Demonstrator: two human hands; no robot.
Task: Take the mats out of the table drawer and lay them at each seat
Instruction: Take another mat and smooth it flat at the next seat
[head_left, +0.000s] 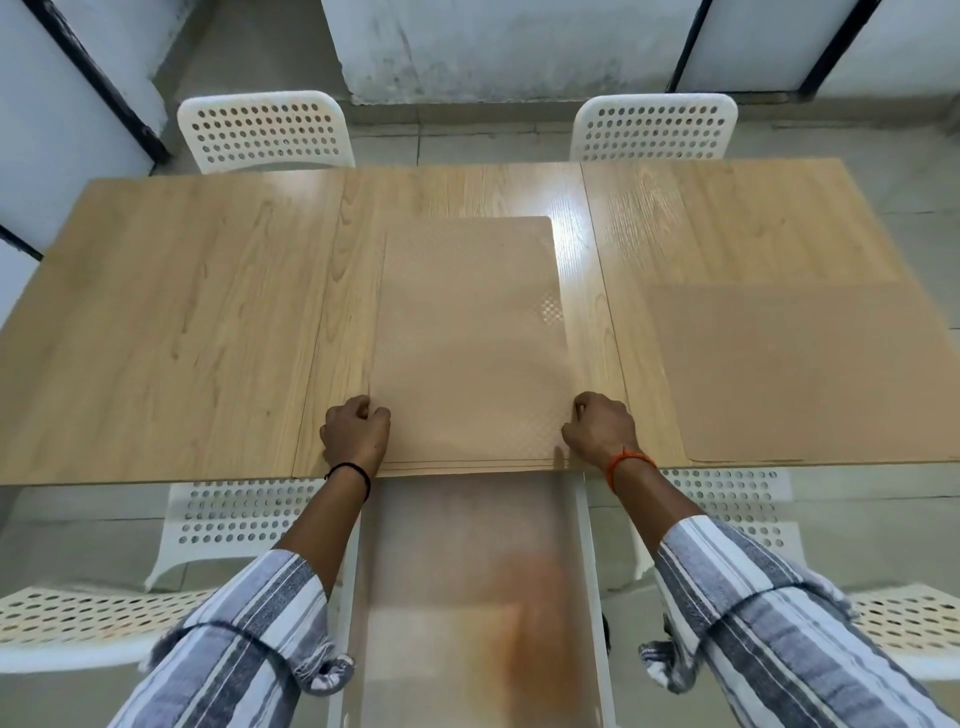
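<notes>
left hand (356, 434) and right hand (602, 429) fingers pinching near corners of mat stack (470, 343) mid tabletop (171, 322), one mat (800, 371) laid at right, drawer (475, 597) open below

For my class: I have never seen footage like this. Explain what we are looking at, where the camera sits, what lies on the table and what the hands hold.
There is no machine here: a person works with bare hands, and the single picture comes from a camera worn on the head, looking forward and down. The left hand and right hand each grip a side edge of a stack of tan mats lying in the middle of the wooden table. The layered edges at the near side show that it is several mats. One single mat already lies flat at the right near seat. Below the table edge the white drawer stands pulled open; its contents are blurred. White perforated chairs stand on both long sides.
</notes>
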